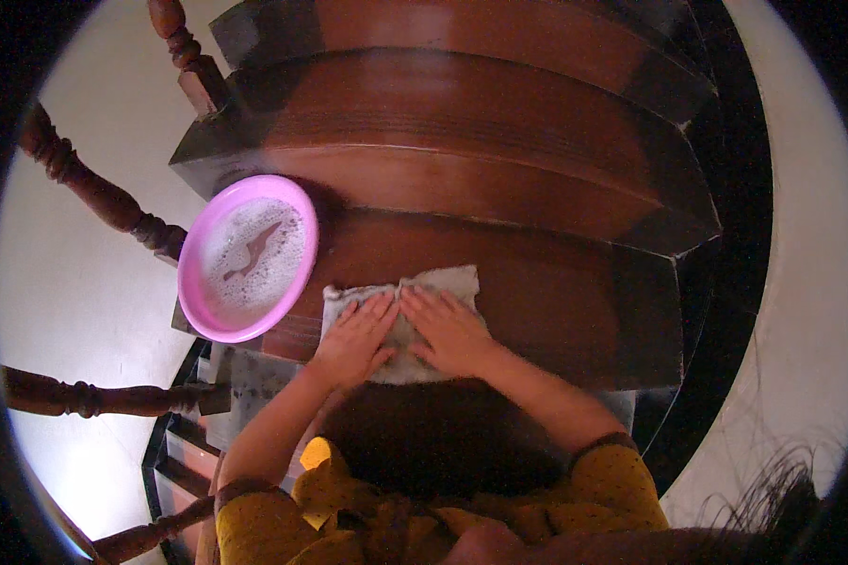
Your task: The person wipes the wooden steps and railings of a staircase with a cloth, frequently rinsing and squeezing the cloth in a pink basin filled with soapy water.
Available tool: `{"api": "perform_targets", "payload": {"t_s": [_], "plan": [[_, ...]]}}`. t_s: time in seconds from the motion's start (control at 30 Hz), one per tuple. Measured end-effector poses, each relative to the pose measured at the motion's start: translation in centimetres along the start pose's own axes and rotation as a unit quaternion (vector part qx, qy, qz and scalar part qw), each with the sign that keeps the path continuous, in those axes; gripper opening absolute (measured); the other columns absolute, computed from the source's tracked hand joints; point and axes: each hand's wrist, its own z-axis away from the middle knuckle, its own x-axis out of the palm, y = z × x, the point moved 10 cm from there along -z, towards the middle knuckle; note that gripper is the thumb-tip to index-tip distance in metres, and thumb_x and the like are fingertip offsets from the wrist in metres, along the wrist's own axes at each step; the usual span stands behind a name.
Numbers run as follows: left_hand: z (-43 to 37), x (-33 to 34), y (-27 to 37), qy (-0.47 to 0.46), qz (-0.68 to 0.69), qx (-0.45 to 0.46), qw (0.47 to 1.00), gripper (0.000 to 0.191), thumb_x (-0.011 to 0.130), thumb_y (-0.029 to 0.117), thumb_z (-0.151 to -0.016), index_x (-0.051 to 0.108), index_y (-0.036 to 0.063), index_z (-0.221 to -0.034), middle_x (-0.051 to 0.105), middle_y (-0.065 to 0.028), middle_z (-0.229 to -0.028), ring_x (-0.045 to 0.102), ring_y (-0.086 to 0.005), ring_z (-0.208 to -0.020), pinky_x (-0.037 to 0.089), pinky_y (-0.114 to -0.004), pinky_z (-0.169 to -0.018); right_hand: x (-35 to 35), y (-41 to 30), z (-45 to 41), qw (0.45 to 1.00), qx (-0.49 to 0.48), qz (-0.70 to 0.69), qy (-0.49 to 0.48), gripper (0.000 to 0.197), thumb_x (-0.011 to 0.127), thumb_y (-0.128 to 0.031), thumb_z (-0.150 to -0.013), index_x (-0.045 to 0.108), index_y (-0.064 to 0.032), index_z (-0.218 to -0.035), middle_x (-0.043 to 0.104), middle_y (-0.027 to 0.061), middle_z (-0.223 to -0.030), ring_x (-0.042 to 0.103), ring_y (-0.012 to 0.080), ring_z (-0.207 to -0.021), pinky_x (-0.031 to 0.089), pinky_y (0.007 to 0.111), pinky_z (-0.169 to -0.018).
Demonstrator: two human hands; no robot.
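Observation:
A pale, damp-looking cloth (pixel 424 364) lies spread on a reddish-brown stair tread (pixel 551 304). My left hand (pixel 357 339) presses flat on the cloth's left part, fingers pointing up the stairs. Beside it my right hand (pixel 449 328) lies flat on the right part, its fingertips close to the left hand's. Neither hand grips the cloth; both palms face down on it. To the left, on the same tread, stands a pink plastic basin (pixel 192 282) holding sudsy water (pixel 254 261).
Higher steps (pixel 431 92) with dark ends rise ahead. Turned wooden balusters (pixel 99 191) line the left side, and lower steps (pixel 191 452) show beyond them. A pale wall (pixel 805 212) with a black skirting band (pixel 742 176) curves along the right.

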Motion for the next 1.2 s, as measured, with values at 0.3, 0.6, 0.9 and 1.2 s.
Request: {"api": "perform_targets", "payload": {"t_s": [0.3, 0.6, 0.9, 1.2], "plan": [[-6.3, -2.7, -9.8, 0.192, -0.027, -0.28, 0.94, 0.058, 0.038, 0.022, -0.088, 0.022, 0.0011, -0.139, 0.025, -0.0168, -0.143, 0.021, -0.0304, -0.134, 0.017, -0.041, -0.109, -0.1, 5.0, -13.9, 0.997, 0.032, 0.048, 0.051, 0.053, 0.04, -0.031, -0.091, 0.03, -0.007, -0.137, 0.024, 0.007, -0.146, 0.021, 0.0217, -0.134, 0.018, 0.04, -0.108], [-0.8, -2.0, -8.3, 0.153, -0.036, -0.224, 0.962, 0.063, 0.042, 0.024, -0.086, 0.019, -0.0022, -0.138, 0.02, -0.019, -0.144, 0.019, -0.0319, -0.134, 0.017, -0.042, -0.109, 1.7, 0.8, -11.4, 0.999, 0.003, 0.024, 0.04, 0.056, 0.04, -0.033, -0.09, 0.029, -0.0047, -0.137, 0.024, 0.0085, -0.146, 0.02, 0.0237, -0.134, 0.017, 0.04, -0.109], [2.6, 1.2, 3.7, 0.043, -0.023, -0.094, 0.994, 0.067, 0.048, 0.029, -0.085, 0.022, -0.006, -0.136, 0.022, -0.0211, -0.143, 0.023, -0.0325, -0.132, 0.018, -0.047, -0.106, -0.4, -3.5, 1.7, 1.0, -0.009, -0.012, -0.018, 0.062, 0.046, -0.036, -0.087, 0.03, 0.0015, -0.135, 0.025, 0.0139, -0.144, 0.024, 0.0279, -0.132, 0.018, 0.043, -0.108], [-7.3, -1.1, -3.5, 0.132, -0.048, -0.075, 0.987, 0.061, 0.04, 0.029, -0.09, 0.021, -0.005, -0.137, 0.023, -0.0194, -0.143, 0.023, -0.0305, -0.133, 0.017, -0.044, -0.108, -0.3, 6.2, -6.1, 0.997, 0.014, 0.042, 0.058, 0.06, 0.041, -0.036, -0.09, 0.027, -0.0009, -0.137, 0.023, 0.0108, -0.146, 0.021, 0.0242, -0.135, 0.017, 0.042, -0.109]]}}
